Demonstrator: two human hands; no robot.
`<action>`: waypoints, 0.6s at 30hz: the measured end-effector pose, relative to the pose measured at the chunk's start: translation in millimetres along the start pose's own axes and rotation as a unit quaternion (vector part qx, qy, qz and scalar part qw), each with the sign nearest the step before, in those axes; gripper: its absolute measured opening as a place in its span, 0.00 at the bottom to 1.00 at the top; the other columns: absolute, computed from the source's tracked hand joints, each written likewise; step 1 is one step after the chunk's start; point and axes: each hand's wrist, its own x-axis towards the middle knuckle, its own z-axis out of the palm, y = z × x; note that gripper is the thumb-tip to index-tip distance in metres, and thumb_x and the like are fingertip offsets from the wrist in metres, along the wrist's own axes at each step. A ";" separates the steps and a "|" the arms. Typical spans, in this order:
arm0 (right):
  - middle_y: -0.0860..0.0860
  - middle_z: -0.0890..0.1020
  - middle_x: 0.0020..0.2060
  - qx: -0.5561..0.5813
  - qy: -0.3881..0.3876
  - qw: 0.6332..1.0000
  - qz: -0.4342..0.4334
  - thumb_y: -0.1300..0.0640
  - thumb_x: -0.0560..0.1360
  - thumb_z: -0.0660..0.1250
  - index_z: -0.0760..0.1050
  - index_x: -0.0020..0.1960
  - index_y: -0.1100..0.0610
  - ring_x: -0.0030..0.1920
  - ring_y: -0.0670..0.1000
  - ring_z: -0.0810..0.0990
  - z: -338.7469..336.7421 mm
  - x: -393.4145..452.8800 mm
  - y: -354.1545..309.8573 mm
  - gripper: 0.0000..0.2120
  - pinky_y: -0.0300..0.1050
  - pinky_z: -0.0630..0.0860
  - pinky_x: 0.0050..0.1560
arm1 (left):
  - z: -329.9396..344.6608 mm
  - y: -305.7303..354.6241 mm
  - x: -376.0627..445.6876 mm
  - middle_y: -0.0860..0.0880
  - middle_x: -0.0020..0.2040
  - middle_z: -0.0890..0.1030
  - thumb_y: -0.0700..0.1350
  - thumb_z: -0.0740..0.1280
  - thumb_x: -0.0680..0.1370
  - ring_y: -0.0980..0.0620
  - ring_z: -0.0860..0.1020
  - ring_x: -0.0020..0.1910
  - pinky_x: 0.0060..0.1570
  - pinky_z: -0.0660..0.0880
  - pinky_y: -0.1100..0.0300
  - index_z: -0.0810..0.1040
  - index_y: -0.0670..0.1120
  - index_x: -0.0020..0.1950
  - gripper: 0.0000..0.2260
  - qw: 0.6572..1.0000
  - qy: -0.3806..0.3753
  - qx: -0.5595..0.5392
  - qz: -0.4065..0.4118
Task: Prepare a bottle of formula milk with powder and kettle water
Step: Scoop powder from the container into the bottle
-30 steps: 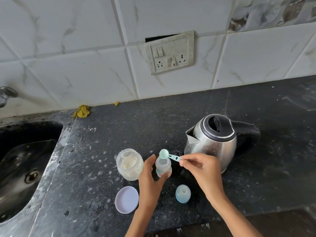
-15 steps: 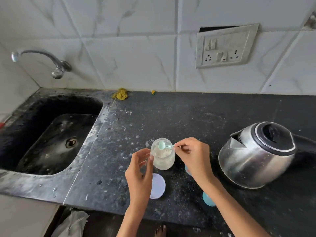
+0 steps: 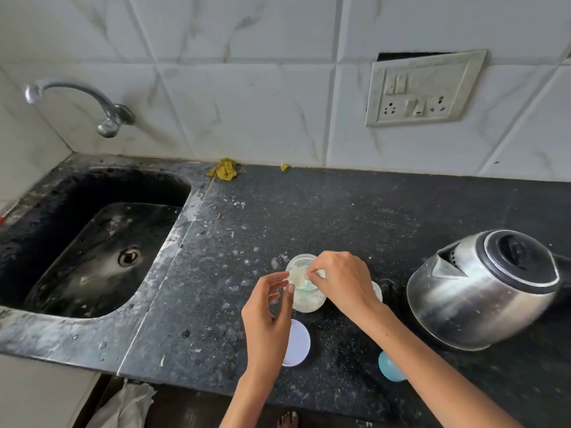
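Observation:
A clear jar of white formula powder [image 3: 304,299] stands open on the black counter. My right hand [image 3: 341,281] reaches over its mouth and pinches the small teal scoop [image 3: 304,285], whose bowl is down inside the jar. My left hand [image 3: 267,310] hovers just left of the jar, fingers curled and apart, thumb close to the glass. The baby bottle [image 3: 377,291] is mostly hidden behind my right hand. A steel kettle [image 3: 482,291] with a black lid sits to the right.
The jar's white lid [image 3: 296,342] lies on the counter below my left hand. A blue bottle cap [image 3: 390,367] lies near the front edge. A dark sink [image 3: 92,242] with a tap [image 3: 105,118] is at the left. A socket plate [image 3: 423,88] hangs on the tiled wall.
My right hand carried the scoop from above the bottle to the powder jar and lowered it inside. My left hand let go of the bottle and moved beside the jar. The view swung left.

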 end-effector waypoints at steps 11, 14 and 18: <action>0.42 0.85 0.39 0.216 0.111 0.969 0.046 0.59 0.72 0.74 0.85 0.44 0.53 0.32 0.44 0.80 -53.1 -58.2 32.6 0.02 0.35 0.76 0.35 | 25.7 16.9 -22.2 0.57 0.50 0.83 0.40 0.68 0.78 0.60 0.82 0.51 0.44 0.77 0.67 0.79 0.49 0.53 0.06 1.000 -0.024 -0.012 0.009; 0.41 0.85 0.38 0.235 0.117 0.963 0.064 0.59 0.72 0.74 0.85 0.44 0.53 0.36 0.46 0.81 -62.1 -89.0 50.6 0.03 0.37 0.77 0.35 | 36.3 21.1 -35.1 0.55 0.49 0.84 0.39 0.68 0.78 0.60 0.82 0.50 0.46 0.77 0.67 0.79 0.47 0.53 0.06 0.999 -0.037 -0.016 0.006; 0.39 0.85 0.36 0.259 0.128 0.951 0.107 0.61 0.71 0.75 0.85 0.43 0.53 0.38 0.44 0.82 -63.1 -135.4 84.1 0.04 0.32 0.76 0.37 | 56.1 26.7 -60.6 0.57 0.49 0.83 0.42 0.67 0.78 0.57 0.81 0.52 0.51 0.76 0.65 0.79 0.49 0.54 0.06 0.998 -0.065 -0.027 -0.005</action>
